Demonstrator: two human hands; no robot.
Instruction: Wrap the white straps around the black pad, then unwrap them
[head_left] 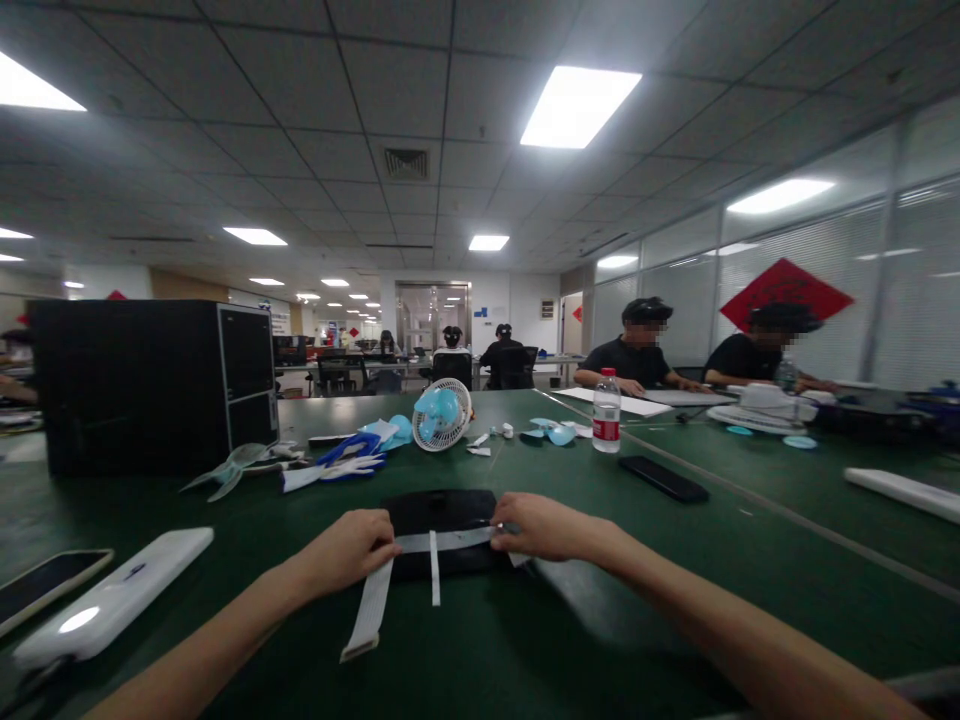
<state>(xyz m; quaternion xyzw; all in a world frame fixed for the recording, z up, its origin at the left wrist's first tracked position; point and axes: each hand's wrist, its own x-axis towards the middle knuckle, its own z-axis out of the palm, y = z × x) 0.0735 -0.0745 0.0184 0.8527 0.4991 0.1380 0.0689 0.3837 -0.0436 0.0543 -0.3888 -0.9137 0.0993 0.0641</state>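
A flat black board (442, 512) lies on the green table (675, 580) in front of me. Across it runs a pale grey ribbon strip (446, 541); one end trails down toward me at the left and a short piece hangs from its middle. My left hand (352, 548) is closed on the strip at the board's left edge. My right hand (544, 526) is closed on the strip's other end at the board's right edge. Both hands rest low over the board.
A black computer case (154, 385) stands at the left, with a small blue fan (441, 414), gloves (337, 465), a water bottle (606, 411) and a dark phone (664, 478) beyond the board. A white power bank (112, 595) and another phone (45, 585) lie near left. Other people sit at the far end.
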